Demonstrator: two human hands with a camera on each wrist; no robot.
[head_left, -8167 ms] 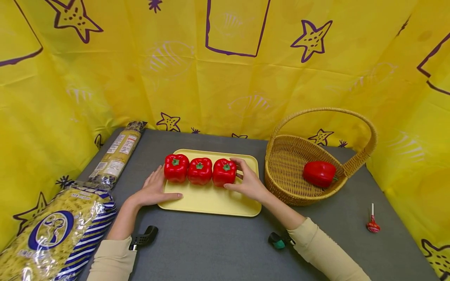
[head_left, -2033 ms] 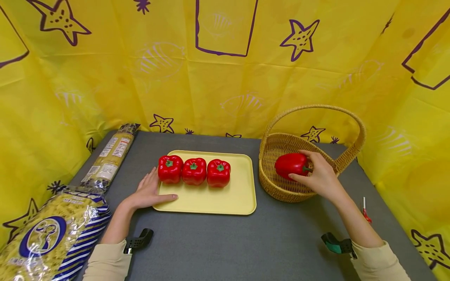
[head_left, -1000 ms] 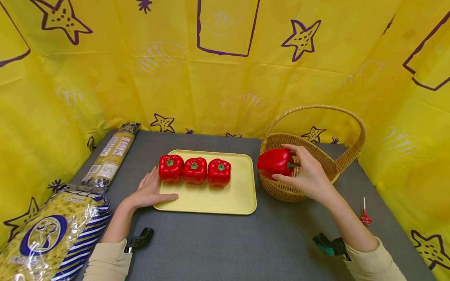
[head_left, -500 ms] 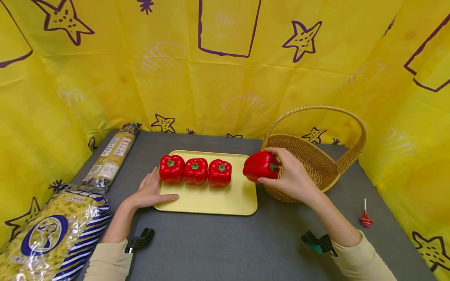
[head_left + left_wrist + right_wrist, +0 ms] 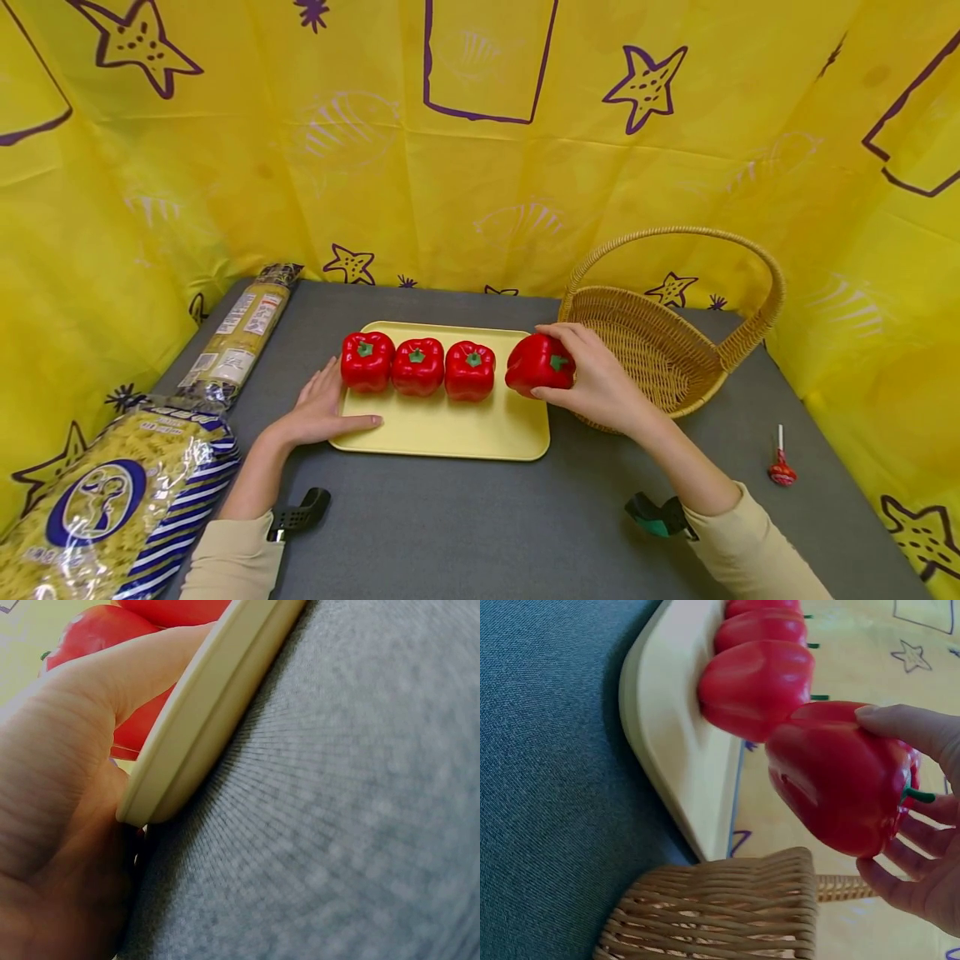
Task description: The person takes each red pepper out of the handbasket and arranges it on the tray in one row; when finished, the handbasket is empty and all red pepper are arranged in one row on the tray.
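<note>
My right hand [image 5: 596,379] holds a red bell pepper [image 5: 538,367] with a green stem above the right end of the pale yellow tray [image 5: 442,429]. In the right wrist view, the thumb and fingers grip the held pepper [image 5: 840,780] around its stem end, and it hangs tilted above the tray. Three more red bell peppers stand upright in a row on the tray: a left one [image 5: 367,363], a middle one [image 5: 418,367] and a right one [image 5: 470,372]. At the tray's left edge rests my left hand [image 5: 322,408], thumb laid over the rim, its fingers straight along the side.
A wicker basket [image 5: 645,342] with a tall handle stands right of the tray. Further right lies a red lollipop [image 5: 782,471]. On the left are a bag of spiral pasta [image 5: 135,500] and a long pasta packet [image 5: 243,333]. Yellow patterned cloth surrounds the grey table.
My right hand has lifted the fourth pepper out of the basket and carried it left over the tray, turning its stem more toward me. My left hand has stayed at the tray's edge.
</note>
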